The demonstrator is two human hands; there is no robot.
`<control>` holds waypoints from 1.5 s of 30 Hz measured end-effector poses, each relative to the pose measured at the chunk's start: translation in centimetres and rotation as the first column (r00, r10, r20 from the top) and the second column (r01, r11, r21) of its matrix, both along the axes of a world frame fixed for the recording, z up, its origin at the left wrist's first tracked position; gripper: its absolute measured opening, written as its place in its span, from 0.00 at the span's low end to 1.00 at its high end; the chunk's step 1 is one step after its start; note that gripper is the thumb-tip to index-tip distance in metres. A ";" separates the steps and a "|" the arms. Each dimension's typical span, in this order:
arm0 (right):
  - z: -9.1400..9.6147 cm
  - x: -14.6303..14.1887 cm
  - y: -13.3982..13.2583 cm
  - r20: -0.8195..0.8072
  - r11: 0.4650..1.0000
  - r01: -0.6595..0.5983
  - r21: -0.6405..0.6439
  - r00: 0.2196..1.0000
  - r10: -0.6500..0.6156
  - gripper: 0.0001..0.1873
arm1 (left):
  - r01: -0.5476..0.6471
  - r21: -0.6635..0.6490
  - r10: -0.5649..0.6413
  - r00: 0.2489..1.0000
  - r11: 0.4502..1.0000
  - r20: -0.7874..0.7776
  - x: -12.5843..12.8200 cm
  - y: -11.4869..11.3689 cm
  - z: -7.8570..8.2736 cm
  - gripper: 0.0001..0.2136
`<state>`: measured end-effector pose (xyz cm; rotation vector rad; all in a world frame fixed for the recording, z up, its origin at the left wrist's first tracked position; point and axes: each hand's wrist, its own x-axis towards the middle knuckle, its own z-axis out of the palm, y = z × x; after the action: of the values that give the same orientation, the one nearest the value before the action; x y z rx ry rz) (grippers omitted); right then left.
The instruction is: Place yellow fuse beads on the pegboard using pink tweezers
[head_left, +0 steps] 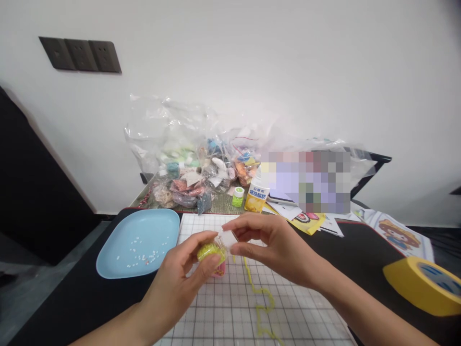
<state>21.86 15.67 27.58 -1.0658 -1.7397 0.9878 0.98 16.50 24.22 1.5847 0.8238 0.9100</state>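
From your head camera, you have both hands raised over the middle of the white gridded mat (223, 317). Your left hand (176, 274) is curled round a small clear jar filled with yellow-green beads (209, 252), the thumb across its near side; the jar is tilted, its mouth toward your other hand. Your right hand (268, 235) pinches a small white cap (227, 239) between thumb and fingers, right at the jar's mouth; you cannot tell from here whether the cap is seated or loose. Just below the jar, partly hidden by it and your left thumb, sits a small pink container (220, 270).

A thin yellow-green strand (264, 290) wanders over the mat from beneath your right hand toward you. To your left, on the black-covered part of the worktop (82, 307), lies a light blue rounded plastic tray (144, 218) with small white beads (146, 258) scattered inside. Beyond the mat you have a little white-lidded jar with bright green contents (237, 198), just beside a white-and-yellow printed container (256, 197). Clear plastic bags of coloured material (189, 185) are heaped against the wall. A wide yellow tape roll (410, 286) is at your far right.
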 end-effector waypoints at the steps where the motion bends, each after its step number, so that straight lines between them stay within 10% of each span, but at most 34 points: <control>1: -0.1 0.0 0.0 -0.001 1.000 0.007 -0.001 1.000 -0.007 0.13 | 0.000 0.002 0.000 1.000 1.000 0.001 0.0 0.0 0.0 0.12; 18: 0.2 -0.2 -0.2 0.054 1.000 0.013 -0.020 0.998 -0.012 0.10 | -0.013 0.010 0.013 1.000 1.000 -0.008 -0.1 0.0 -0.4 0.14; 26: -0.2 -0.8 -0.4 0.231 0.990 0.134 -0.051 0.966 -0.119 0.33 | -0.044 0.101 0.049 0.998 0.994 -0.046 -0.1 -0.4 -0.1 0.14; 45: 0.0 -0.9 -0.6 0.131 0.981 0.095 0.170 0.984 -0.118 0.16 | -0.114 0.031 0.112 0.993 0.993 0.043 0.1 0.2 -0.3 0.15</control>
<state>20.93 15.09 27.58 -1.1318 -1.8221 0.7049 1.11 16.73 23.96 1.5559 0.8806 1.0388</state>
